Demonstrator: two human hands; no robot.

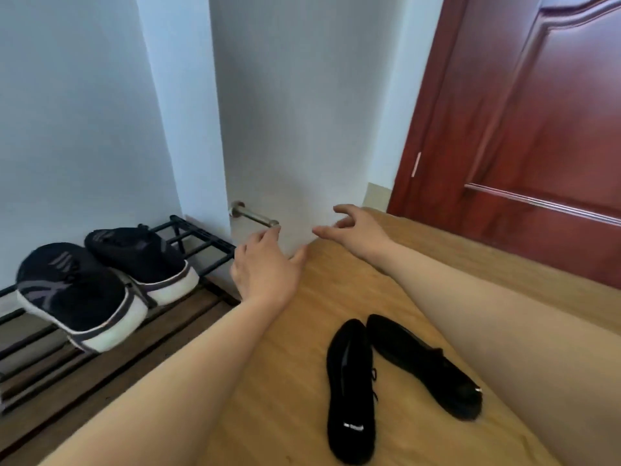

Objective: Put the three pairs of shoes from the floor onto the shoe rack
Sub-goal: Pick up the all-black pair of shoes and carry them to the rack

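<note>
A pair of black sneakers with white soles (100,280) rests on the top bars of the black metal shoe rack (198,240) at the left. On the wooden floor, a pair of black flat shoes (386,381) lies side by side in the lower middle. My left hand (265,267) hovers open, palm down, just right of the rack's end. Spread open as well, my right hand (356,230) hangs above the floor near the wall corner. Neither hand holds anything. Both are beyond the flat shoes.
A white wall corner (295,163) with a metal door stopper (253,215) stands right behind my hands. At the right is a dark red wooden door (537,129). The light wooden floor (289,381) runs between rack and door.
</note>
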